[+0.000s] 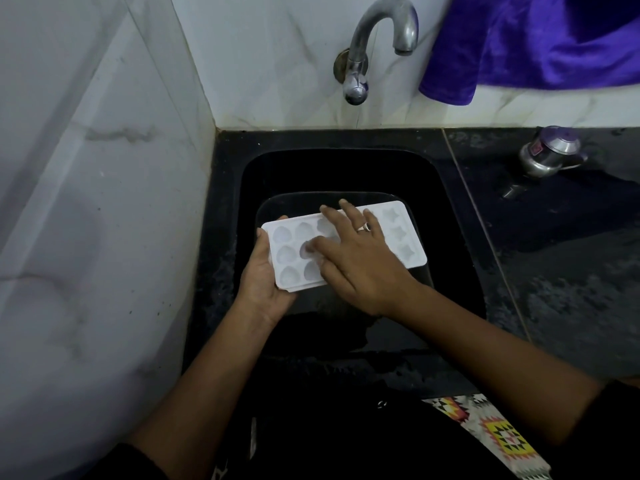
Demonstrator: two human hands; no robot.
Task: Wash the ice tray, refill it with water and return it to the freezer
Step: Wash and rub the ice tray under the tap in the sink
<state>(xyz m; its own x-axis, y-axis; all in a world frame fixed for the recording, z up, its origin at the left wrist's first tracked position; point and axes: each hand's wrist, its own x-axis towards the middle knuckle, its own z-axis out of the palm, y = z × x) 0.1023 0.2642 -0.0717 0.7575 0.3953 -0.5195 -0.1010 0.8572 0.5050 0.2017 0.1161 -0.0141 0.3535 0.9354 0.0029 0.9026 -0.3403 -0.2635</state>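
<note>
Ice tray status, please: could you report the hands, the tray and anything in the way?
Left hand grips end of ice tray. Right hand flat on its cups. Tray held over sink. Nothing blocking.

Single head-worn wide-angle view, steeply downward, close over the sink (329,142), margins seemingly distorted.

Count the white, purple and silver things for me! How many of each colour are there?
White: 1, the ice tray
Purple: 1, the cloth
Silver: 3, the tap, the steel pot and the ring
Total: 5
</note>
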